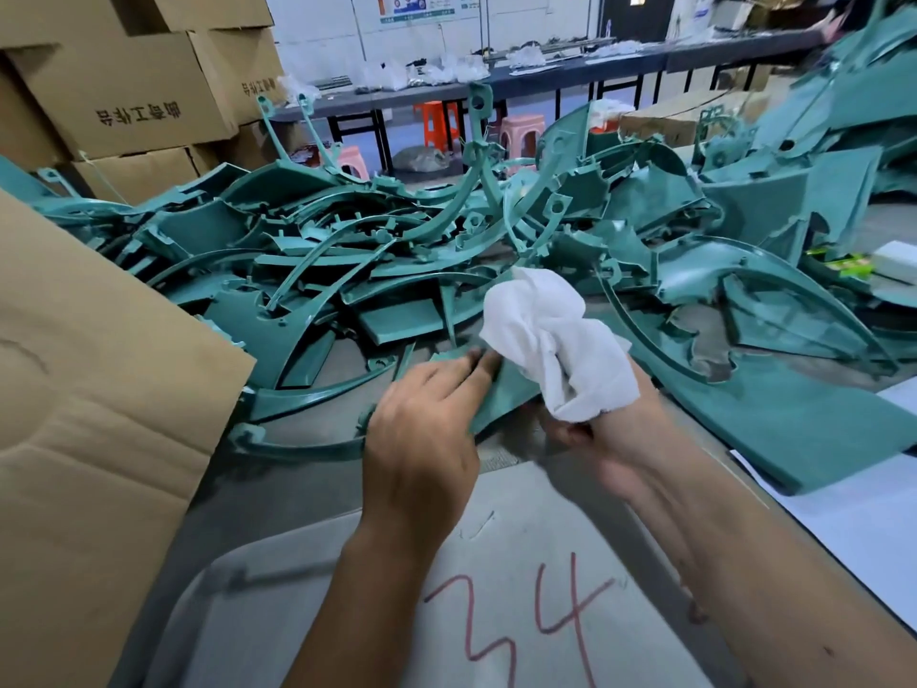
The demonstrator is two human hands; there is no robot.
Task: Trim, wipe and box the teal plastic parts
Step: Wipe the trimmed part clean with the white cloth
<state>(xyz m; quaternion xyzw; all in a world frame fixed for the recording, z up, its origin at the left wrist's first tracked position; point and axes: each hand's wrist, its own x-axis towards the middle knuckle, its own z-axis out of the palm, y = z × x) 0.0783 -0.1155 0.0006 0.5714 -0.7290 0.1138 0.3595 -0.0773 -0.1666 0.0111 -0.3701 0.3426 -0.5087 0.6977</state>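
Note:
A flat teal plastic part (501, 397) lies between my hands at the table's middle. My left hand (426, 429) holds it from above, fingers laid over its top face and thumb side at its near edge. My right hand (610, 439) grips a crumpled white cloth (551, 340), which is pressed on the part's right end and hides most of that hand's fingers. Behind them a large heap of teal plastic parts (347, 250) covers the table.
A cardboard box flap (89, 389) rises at the left. Stacked cartons (124, 81) stand at the back left. A grey lid marked 34 in red (521, 613) lies in front of me. A big teal panel (794, 419) lies to the right, and white paper (853, 518) beyond it.

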